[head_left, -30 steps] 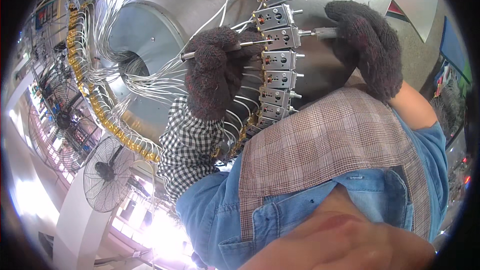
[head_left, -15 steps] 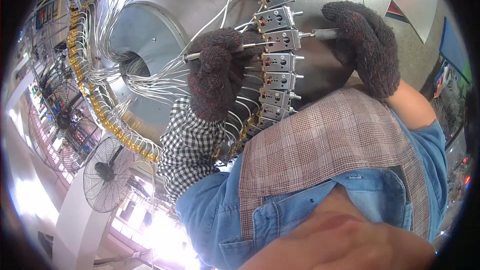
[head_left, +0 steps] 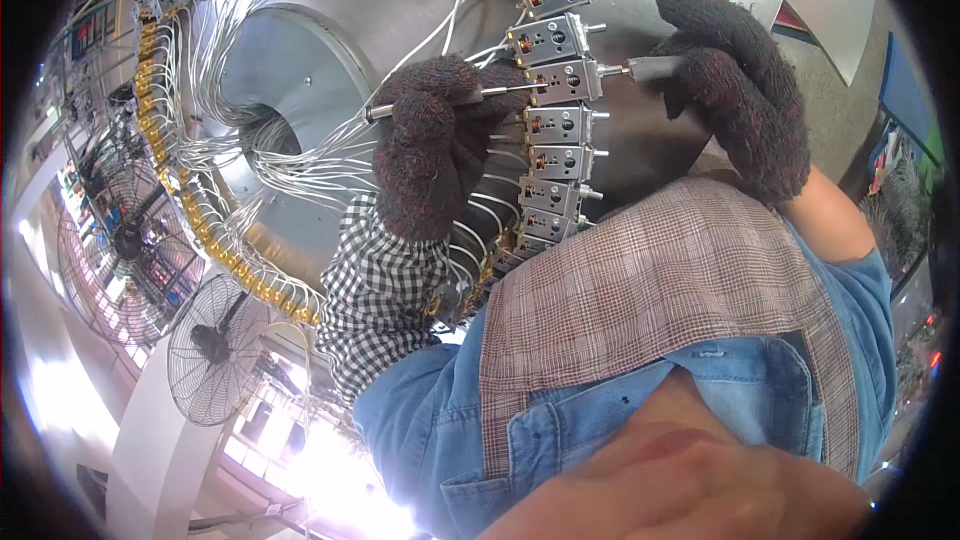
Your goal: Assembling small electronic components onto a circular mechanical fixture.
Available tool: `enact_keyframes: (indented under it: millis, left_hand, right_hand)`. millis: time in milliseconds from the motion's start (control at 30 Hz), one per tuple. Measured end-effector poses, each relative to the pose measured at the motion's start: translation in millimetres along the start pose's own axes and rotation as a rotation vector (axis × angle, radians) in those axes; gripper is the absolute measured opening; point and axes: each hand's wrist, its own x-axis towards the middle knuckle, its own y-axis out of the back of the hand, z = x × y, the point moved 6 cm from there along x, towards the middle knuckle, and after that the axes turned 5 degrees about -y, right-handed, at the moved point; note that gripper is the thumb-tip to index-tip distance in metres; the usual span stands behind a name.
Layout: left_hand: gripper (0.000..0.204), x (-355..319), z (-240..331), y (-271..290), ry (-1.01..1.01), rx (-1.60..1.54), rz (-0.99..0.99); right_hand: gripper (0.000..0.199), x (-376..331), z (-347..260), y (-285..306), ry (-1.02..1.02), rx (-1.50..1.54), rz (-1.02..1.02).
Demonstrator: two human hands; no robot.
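A dark knitted glove covers my left hand (head_left: 425,150), which is closed around a slim metal screwdriver (head_left: 495,92). Its thin tip meets the face of a small silver metal switch unit (head_left: 568,83) in a curved row. Some left fingers are hidden behind the glove and the unit. My right hand (head_left: 750,100), gloved alike, pinches a grey cylindrical tool (head_left: 655,68) at its outer end. The tool's other end sits in line with the threaded stud of that same unit. Similar units (head_left: 556,125) stand directly above and below it.
The row of units follows the rim of a round metal fixture (head_left: 310,60). White wires (head_left: 300,175) bundle into its central hole. Gold-coloured terminals (head_left: 225,255) line the left rim. A standing fan (head_left: 210,345) is at lower left; a blue panel (head_left: 910,100) leans at far right.
My right hand has shifted slightly right, its upper fingers lifting and turning around the grey tool's end. My left hand and the screwdriver have hardly moved.
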Motion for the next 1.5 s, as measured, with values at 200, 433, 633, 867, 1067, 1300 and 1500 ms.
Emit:
enact_keyframes:
  millis: [200,433,633,867,1067,1300,1500]
  left_hand:
    - [0.035,2.6,-0.3,-3.2,-0.003,-0.053,-0.017]
    - [0.036,0.8,-0.4,0.2,-0.002,-0.025,0.007]
    - [0.039,0.4,-0.4,-4.5,-0.015,-0.017,-0.020]
    - [0.039,0.1,-2.2,-0.1,0.053,-0.001,0.108]
    - [0.039,3.4,0.5,-0.6,0.012,-0.011,-0.007]
    - [0.040,-0.7,0.8,3.6,0.043,0.045,0.018]
    - [0.037,-7.1,11.7,-5.4,-0.039,0.053,-0.008]
  right_hand:
    - [0.035,4.7,-7.5,2.4,0.213,-0.442,0.057]
    - [0.037,-1.1,2.6,0.0,-0.138,0.089,-0.049]
    - [0.035,0.9,10.6,1.0,-0.197,0.080,-0.024]
    - [0.030,3.7,0.6,1.1,0.175,-0.161,0.090]
    - [0.033,1.7,-0.6,-1.7,-0.137,0.070,0.045]
    - [0.040,-0.8,7.2,-3.4,-0.087,0.172,0.017]
    - [0.037,-19.3,8.9,6.0,-0.121,0.028,0.035]
